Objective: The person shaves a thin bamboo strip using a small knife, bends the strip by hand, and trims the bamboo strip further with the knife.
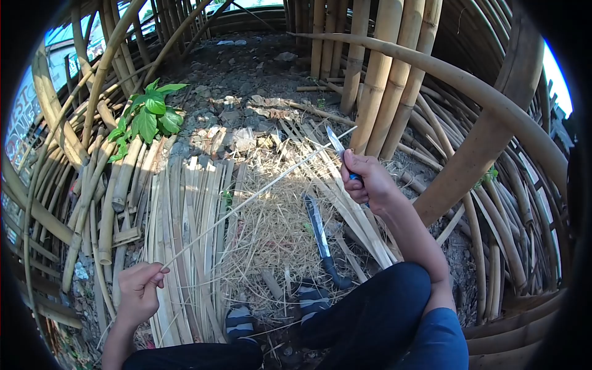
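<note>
My left hand [140, 290] at the lower left is closed on one end of a long thin bamboo strip [246, 200]. The strip runs up to the right, its far end beside the blade of a knife [336, 142]. Closed around the knife's blue handle, my right hand [365, 179] holds it with the blade pointing up and left. Between my hands, a machete [317, 228] with a dark handle lies on a heap of shavings [265, 222]. Flat bamboo slats [185, 228] lie side by side near my left hand.
Upright bamboo poles [376, 80] stand behind my right hand, and a thick bent pole [468, 86] arches over the right side. More slats [354, 209] lie beneath my right arm. A leafy plant [148, 117] grows at the left, among piled bamboo. My feet [240, 322] are at the bottom.
</note>
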